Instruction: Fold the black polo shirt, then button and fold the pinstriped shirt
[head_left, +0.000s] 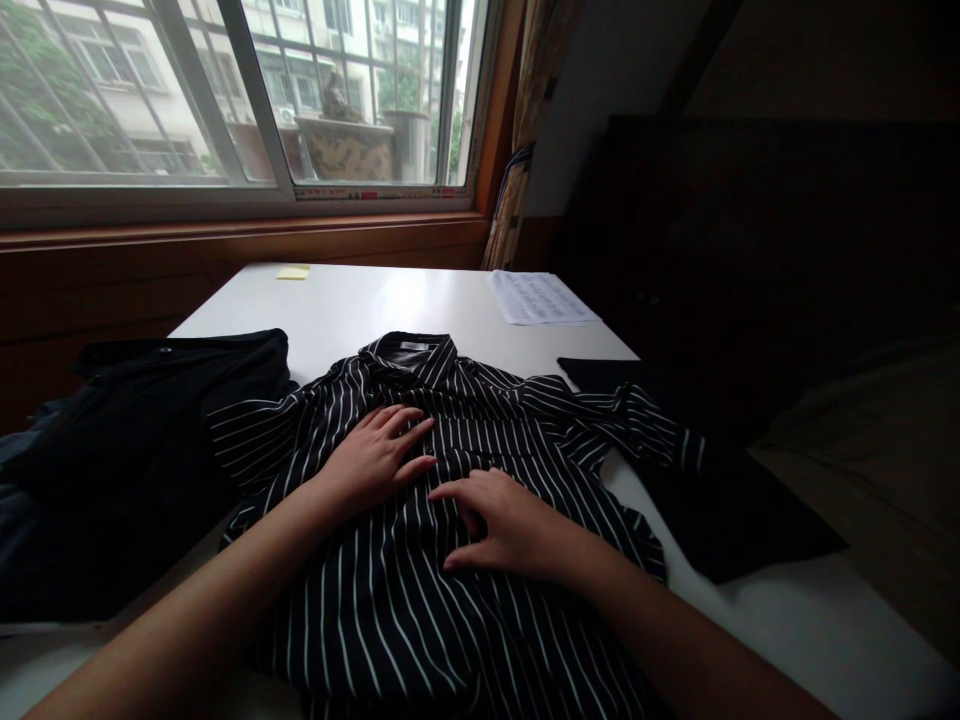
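We are resting two hands on one striped shirt (480, 600), which is lying across the middle of the white counter (427, 300), its one collar (439, 365) pointing towards the window (360, 90). Our left hand (371, 455) is lying palm down near the chest, its fingers spreading slightly and closing on nothing. Our right hand (510, 525) is hovering over or touching the cloth, we cannot tell which; its index finger is reaching out, its thumb is standing apart, and the other fingers are curling, with no cloth visibly caught. Two sleeves are stretching sideways, the right one overlapping one black cloth (735, 520). On the left, one pile of dark clothes (150, 470) is lying beside the shirt. Farther back, one yellow note (293, 272) and some printed papers (540, 298) are lying on the counter.
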